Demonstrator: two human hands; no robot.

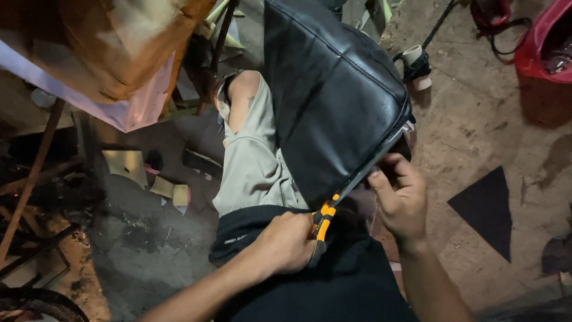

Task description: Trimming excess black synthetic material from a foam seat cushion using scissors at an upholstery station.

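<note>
A workshop floor of packed earth and grit: a black triangular offcut (485, 209) lies flat on the dirt at right, well apart from a red plastic tub (545, 42) in the upper right corner. A roll of pale tape (416, 62) stands near a black cable (444, 21) at the top. At left, small scraps of yellowish foam (170, 189) and a tan card piece (126, 166) lie scattered beside a rusty metal frame (33, 173), under a worn brown cushion (113, 42) resting on a pale pink sheet (140, 107)
</note>
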